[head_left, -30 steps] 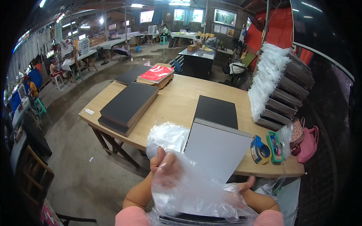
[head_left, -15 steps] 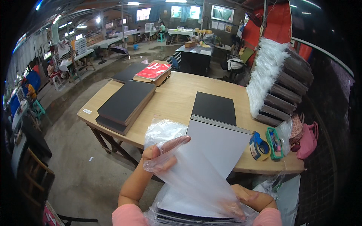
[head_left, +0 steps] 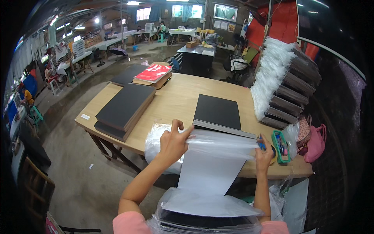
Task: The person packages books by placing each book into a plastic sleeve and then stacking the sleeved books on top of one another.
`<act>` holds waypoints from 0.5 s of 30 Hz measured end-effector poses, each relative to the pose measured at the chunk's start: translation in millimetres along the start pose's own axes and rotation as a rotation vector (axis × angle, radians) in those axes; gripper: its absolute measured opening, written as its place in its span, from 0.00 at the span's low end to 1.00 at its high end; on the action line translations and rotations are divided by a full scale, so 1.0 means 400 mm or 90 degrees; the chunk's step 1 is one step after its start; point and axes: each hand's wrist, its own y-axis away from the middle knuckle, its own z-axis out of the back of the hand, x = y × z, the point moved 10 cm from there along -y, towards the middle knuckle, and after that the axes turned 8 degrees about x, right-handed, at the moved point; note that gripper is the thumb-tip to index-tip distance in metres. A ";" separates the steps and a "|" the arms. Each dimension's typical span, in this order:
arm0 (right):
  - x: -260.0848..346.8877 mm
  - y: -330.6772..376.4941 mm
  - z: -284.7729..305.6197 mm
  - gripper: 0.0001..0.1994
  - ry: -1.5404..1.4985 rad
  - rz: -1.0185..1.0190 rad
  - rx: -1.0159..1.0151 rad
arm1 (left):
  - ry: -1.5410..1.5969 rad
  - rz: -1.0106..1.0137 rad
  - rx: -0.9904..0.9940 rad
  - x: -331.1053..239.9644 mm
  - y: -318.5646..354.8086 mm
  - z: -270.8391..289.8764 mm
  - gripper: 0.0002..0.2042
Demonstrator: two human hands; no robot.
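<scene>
My left hand [head_left: 173,142] and my right hand [head_left: 264,152] pinch opposite sides of a clear plastic bag [head_left: 224,145], stretching its mouth wide. The bag's rim lies along the pale edge strip [head_left: 222,128] of a flat black board [head_left: 218,110] on the table. Below the bag, a whitish sheet [head_left: 208,171] slopes off the table edge toward me. Nearest me rests a stack of plastic-wrapped black boards [head_left: 210,220]. Beside my left wrist lies a heap of clear plastic [head_left: 154,138]. A blue tape dispenser [head_left: 261,142] is partly hidden behind my right hand.
Thick black boards [head_left: 126,103] and a red-covered book [head_left: 153,73] occupy the table's left side. On the right stand a tall stack of plastic-wrapped black boards [head_left: 278,80], a green pen tray [head_left: 281,146] and a pink bag [head_left: 316,144]. Other people work farther back.
Both hands have moved up and forward to the black board's edge strip. The plastic bag, earlier draped diagonally near me, is now stretched straight between them. My right hand has moved most.
</scene>
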 end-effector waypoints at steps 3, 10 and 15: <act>-0.010 -0.004 0.040 0.05 0.095 -0.025 0.128 | 0.203 -0.059 0.074 -0.019 0.021 0.033 0.10; -0.278 0.267 0.053 0.06 -0.535 -0.567 0.236 | 0.993 0.427 0.645 0.143 0.233 -0.331 0.05; -0.458 0.485 0.065 0.06 -0.323 -0.547 0.435 | 1.148 0.619 0.719 0.235 0.498 -0.537 0.04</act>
